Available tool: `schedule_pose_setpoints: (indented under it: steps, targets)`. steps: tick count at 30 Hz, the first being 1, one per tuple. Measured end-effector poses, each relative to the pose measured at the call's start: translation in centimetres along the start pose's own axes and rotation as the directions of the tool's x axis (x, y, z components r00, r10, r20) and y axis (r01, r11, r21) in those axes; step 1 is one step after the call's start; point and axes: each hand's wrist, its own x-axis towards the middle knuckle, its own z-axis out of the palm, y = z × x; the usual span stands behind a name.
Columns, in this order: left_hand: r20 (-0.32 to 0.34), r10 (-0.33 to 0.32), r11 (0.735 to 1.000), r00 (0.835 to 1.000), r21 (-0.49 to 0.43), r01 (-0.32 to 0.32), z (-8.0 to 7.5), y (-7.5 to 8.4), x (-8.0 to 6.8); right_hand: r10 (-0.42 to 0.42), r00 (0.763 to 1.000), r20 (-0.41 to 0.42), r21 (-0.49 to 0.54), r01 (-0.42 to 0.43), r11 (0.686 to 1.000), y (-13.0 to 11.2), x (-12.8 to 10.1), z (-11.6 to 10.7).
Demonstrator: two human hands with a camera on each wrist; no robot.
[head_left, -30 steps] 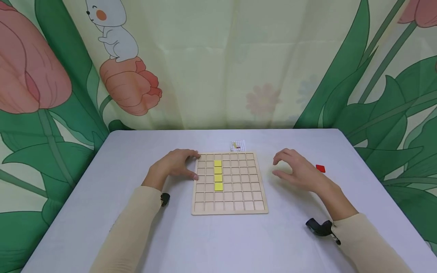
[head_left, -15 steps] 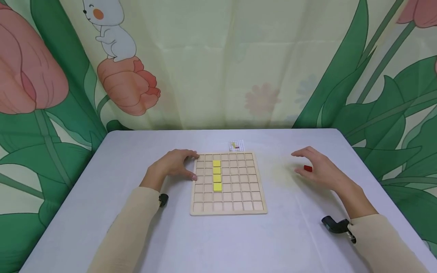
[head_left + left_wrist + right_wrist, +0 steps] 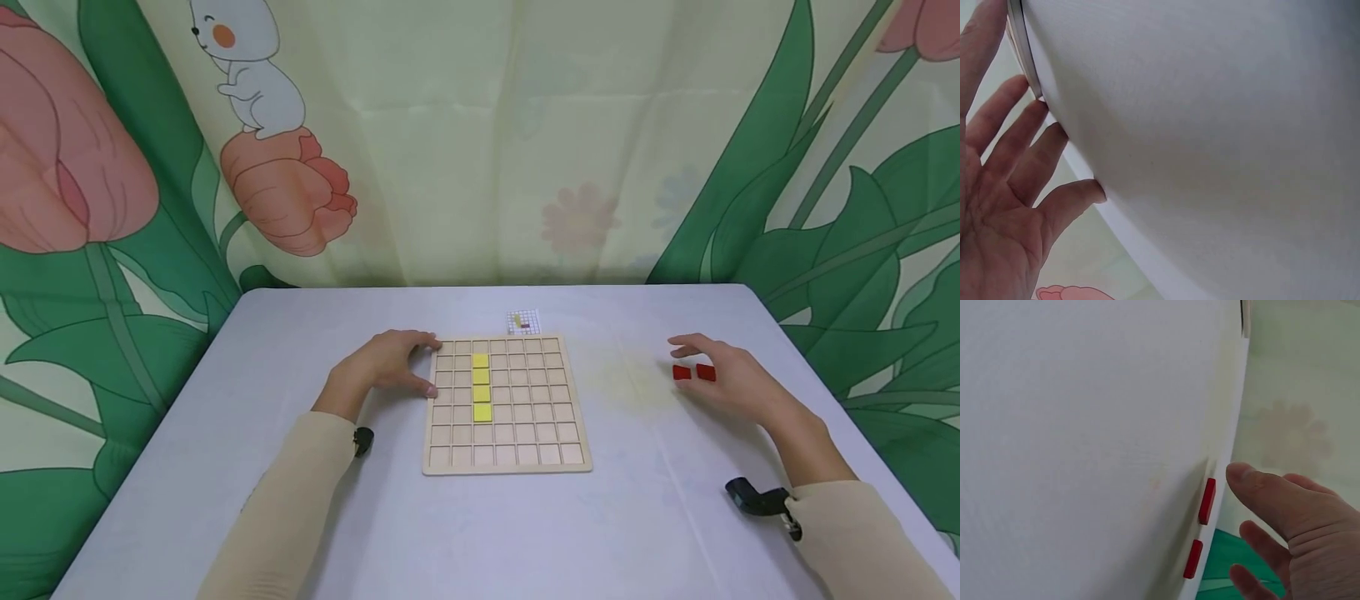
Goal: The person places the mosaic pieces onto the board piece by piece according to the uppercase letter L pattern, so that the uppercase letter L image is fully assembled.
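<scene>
A light wooden grid board lies on the table, with several yellow tiles in one column. My left hand touches the board's left edge with spread thumb and finger. In the left wrist view the fingers of that hand rest along the board's edge and the tabletop. Two red tiles lie side by side at the right. My right hand hovers at them, thumb and fingers apart, holding nothing. The right wrist view shows a gap between its thumb and the red tiles.
A small printed grid card lies just behind the board. The white tablecloth covers the table up to a printed curtain at the back.
My right hand has moved to the right, away from the board and over to the red tiles. Two of them now show by its fingers. My left hand stays at the board.
</scene>
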Motion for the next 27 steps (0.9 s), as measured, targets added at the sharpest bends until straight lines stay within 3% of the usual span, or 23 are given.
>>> schedule_pose_setpoints:
  steps: [13, 21, 27]
  targets:
    - [0.003, -0.005, 1.0, 1.0, 0.006, 0.005, 0.1, -0.1, 0.2, -0.002, 0.999, -0.046, -0.072, -0.002, 0.997, 1.8, -0.5, 0.9]
    - [0.008, -0.016, 1.0, 1.0, 0.007, 0.016, 0.0, 0.1, 0.2, -0.083, 0.992, -0.094, -0.108, 0.073, 0.992, 2.1, -0.3, 1.6]
    - [0.012, -0.037, 0.999, 0.999, 0.002, 0.037, 0.1, 0.1, 0.2, -0.082, 0.992, -0.097, -0.111, 0.071, 0.991, 1.6, -0.1, 1.5]
